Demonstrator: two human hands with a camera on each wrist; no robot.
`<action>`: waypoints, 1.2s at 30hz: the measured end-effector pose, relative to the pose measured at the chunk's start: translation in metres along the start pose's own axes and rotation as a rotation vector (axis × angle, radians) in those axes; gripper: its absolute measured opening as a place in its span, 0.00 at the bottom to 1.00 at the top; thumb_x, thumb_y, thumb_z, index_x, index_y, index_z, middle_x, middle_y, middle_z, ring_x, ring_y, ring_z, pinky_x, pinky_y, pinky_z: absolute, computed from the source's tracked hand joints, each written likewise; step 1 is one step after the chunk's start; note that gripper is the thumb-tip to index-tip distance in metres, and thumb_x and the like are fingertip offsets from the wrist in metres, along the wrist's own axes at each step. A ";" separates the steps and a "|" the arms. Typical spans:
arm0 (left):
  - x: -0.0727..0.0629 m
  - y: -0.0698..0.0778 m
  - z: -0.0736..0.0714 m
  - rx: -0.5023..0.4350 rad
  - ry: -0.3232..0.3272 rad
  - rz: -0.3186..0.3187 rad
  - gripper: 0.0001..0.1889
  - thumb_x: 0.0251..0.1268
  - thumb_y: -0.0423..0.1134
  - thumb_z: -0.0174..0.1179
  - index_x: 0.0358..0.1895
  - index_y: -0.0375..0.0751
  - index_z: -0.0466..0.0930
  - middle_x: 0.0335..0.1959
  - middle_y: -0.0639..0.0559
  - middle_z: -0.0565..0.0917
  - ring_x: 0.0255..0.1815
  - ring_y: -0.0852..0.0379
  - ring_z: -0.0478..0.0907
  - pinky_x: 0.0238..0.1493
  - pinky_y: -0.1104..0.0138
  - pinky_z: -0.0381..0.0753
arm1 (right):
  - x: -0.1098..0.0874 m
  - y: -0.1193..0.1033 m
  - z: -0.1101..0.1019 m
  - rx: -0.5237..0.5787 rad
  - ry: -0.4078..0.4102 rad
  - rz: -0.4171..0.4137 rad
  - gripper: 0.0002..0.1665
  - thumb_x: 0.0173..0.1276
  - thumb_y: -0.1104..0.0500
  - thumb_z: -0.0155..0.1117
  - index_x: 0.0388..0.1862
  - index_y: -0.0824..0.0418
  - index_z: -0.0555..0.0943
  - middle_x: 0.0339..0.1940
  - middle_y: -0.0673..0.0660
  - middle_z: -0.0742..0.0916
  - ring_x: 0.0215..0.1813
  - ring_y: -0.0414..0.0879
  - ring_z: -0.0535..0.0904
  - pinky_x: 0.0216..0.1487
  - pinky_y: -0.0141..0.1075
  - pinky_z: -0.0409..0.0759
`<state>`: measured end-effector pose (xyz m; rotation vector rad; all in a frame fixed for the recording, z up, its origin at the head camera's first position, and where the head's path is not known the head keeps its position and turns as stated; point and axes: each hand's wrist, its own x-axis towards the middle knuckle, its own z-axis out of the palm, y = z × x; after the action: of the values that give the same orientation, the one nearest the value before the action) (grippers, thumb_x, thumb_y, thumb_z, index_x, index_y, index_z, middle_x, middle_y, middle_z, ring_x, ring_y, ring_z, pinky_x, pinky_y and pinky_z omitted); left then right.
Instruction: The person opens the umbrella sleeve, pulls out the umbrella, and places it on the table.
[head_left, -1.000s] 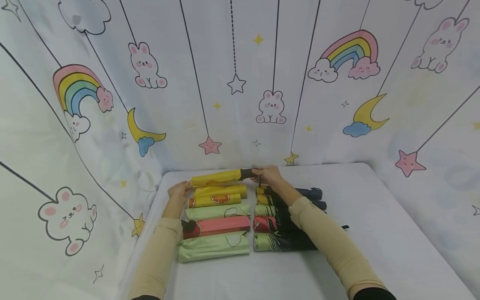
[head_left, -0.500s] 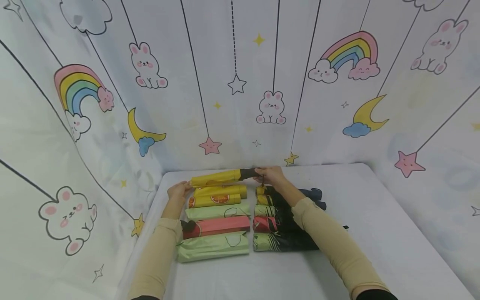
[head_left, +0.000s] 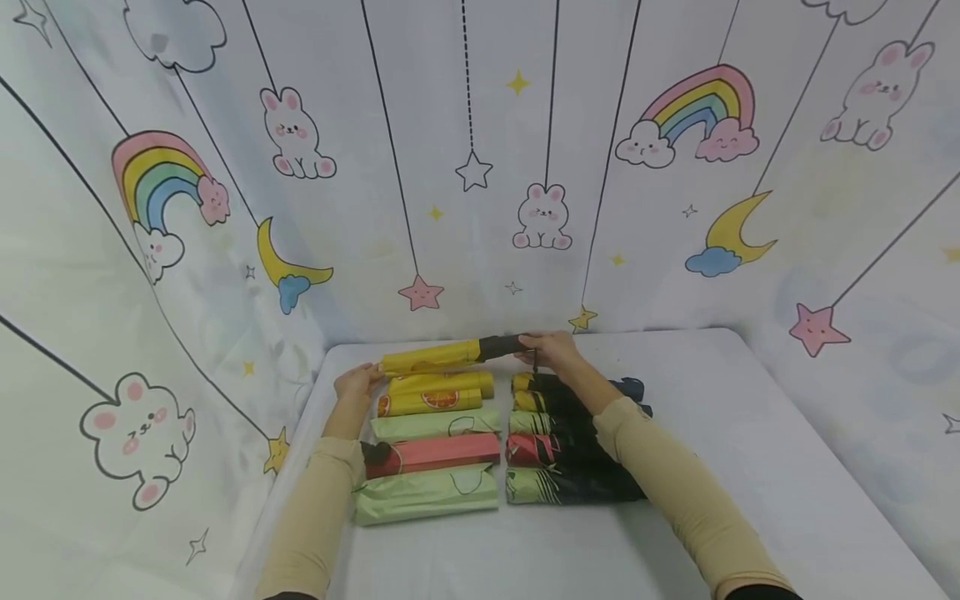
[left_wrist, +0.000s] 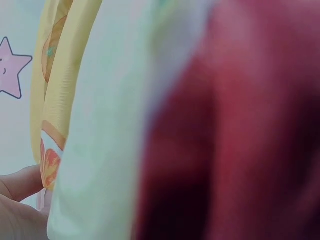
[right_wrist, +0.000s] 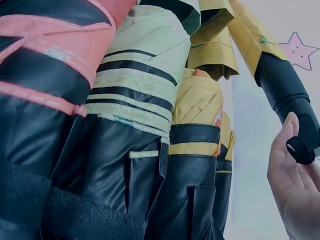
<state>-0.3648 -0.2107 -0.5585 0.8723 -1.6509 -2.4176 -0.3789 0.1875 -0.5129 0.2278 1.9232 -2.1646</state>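
Observation:
At the back of the table, my left hand [head_left: 356, 382] pinches the left end of a yellow umbrella sleeve [head_left: 431, 357]. My right hand [head_left: 553, 350] grips the far end of a dark folded umbrella [head_left: 501, 345] that sticks out of the sleeve's right end. In the right wrist view, a small black strap [right_wrist: 300, 150] hangs at the umbrella's end beside my fingers. Part of the umbrella is hidden inside the sleeve. The left wrist view shows my left thumb and fingers [left_wrist: 22, 200] at the end of the yellow fabric, partly behind a pale green sleeve [left_wrist: 100, 130].
Below lie a left column of sleeves, including two yellow, a red one [head_left: 450, 453] and a light green one [head_left: 427, 494]. Beside it, folded umbrellas with black parts [head_left: 570, 483] form a right column, partly under my right forearm. A printed curtain [head_left: 480, 250] stands behind the white table [head_left: 480, 550].
My right hand has shifted slightly right, drawing the dark umbrella out, so more of it shows beyond the yellow sleeve. My left hand has stayed nearly still.

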 end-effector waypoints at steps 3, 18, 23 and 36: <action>0.006 -0.003 -0.002 0.004 0.012 0.020 0.29 0.60 0.13 0.64 0.67 0.22 0.75 0.65 0.31 0.79 0.64 0.46 0.81 0.55 0.67 0.88 | -0.001 0.000 -0.001 -0.008 0.010 -0.002 0.31 0.72 0.59 0.73 0.68 0.73 0.77 0.55 0.69 0.88 0.49 0.55 0.91 0.60 0.47 0.87; 0.004 -0.004 -0.002 0.039 0.005 -0.001 0.29 0.66 0.17 0.63 0.72 0.27 0.72 0.71 0.35 0.75 0.69 0.47 0.77 0.62 0.66 0.84 | -0.005 0.000 -0.010 0.037 0.019 -0.003 0.32 0.72 0.60 0.73 0.69 0.74 0.76 0.55 0.69 0.88 0.44 0.51 0.92 0.54 0.41 0.90; 0.002 -0.004 -0.002 0.045 0.013 -0.004 0.29 0.67 0.17 0.63 0.72 0.28 0.72 0.70 0.35 0.75 0.67 0.48 0.78 0.63 0.64 0.83 | -0.005 0.001 -0.015 0.053 0.019 -0.005 0.34 0.72 0.60 0.73 0.71 0.75 0.74 0.54 0.69 0.89 0.41 0.50 0.92 0.47 0.39 0.92; 0.001 -0.003 -0.003 0.038 -0.003 0.038 0.29 0.60 0.16 0.67 0.67 0.23 0.76 0.64 0.33 0.81 0.59 0.50 0.84 0.51 0.68 0.89 | -0.007 -0.004 -0.022 0.034 0.007 -0.025 0.35 0.73 0.59 0.72 0.71 0.75 0.73 0.47 0.64 0.91 0.42 0.49 0.92 0.55 0.43 0.89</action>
<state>-0.3637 -0.2122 -0.5624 0.8347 -1.7034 -2.3711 -0.3738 0.2102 -0.5100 0.2192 1.9035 -2.2171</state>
